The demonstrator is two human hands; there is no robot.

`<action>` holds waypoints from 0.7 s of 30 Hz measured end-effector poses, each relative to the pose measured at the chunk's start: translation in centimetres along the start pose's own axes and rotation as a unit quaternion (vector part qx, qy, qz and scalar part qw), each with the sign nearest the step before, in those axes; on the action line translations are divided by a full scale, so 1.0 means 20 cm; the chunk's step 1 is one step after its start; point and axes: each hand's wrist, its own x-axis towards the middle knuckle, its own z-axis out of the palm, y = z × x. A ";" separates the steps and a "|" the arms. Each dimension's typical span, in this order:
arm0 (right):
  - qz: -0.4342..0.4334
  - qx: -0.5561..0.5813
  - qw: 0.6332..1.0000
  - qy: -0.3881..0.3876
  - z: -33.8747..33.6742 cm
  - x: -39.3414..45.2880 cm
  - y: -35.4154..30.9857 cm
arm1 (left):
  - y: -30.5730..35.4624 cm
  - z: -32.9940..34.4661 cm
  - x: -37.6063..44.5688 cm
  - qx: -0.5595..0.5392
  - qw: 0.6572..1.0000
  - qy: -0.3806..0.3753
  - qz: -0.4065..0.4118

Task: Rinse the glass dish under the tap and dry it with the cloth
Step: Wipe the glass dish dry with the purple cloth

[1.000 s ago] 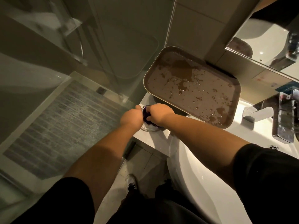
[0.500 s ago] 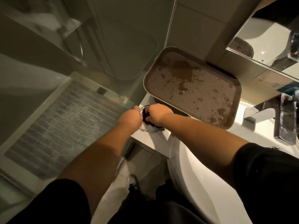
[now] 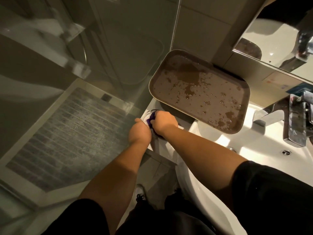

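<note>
Drying step, judged well along: glass dish [image 3: 147, 115] sits on the counter ledge [image 3: 158, 145] at the sink's 9 o'clock, right at the ledge's outer edge, well apart from the tap [image 3: 277, 116] at 3 o'clock. Left hand [image 3: 139, 132] is closed around the dish's near rim, steadying it; right hand [image 3: 165, 122] is clenched on the purple cloth [image 3: 151, 119], pressing it into the dish. Most of the dish is hidden under both hands, only a clear rim arc shows at 10 o'clock. Risks: dish is at the counter edge with open floor [image 3: 159, 168] below, so a hard wipe stroke toward 9 o'clock could shove it off; wet glass may slip from the left hand's hold. The brown tray [image 3: 199, 92] overhangs the basin [image 3: 254, 150] at 1 o'clock, spotted with droplets, just beside the right hand; a knock from the knuckles could tip it or splash the dish again. Versus a second ago: both hands have shifted slightly toward 9 o'clock along the ledge, the dish with them, and the cloth now shows more at the top of the right fist. Tray and tap unchanged.
</note>
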 end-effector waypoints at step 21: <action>0.051 0.394 0.910 -0.122 -0.32 -0.53 0.49 | -0.01 -0.11 0.03 -0.050 0.996 -0.053 0.056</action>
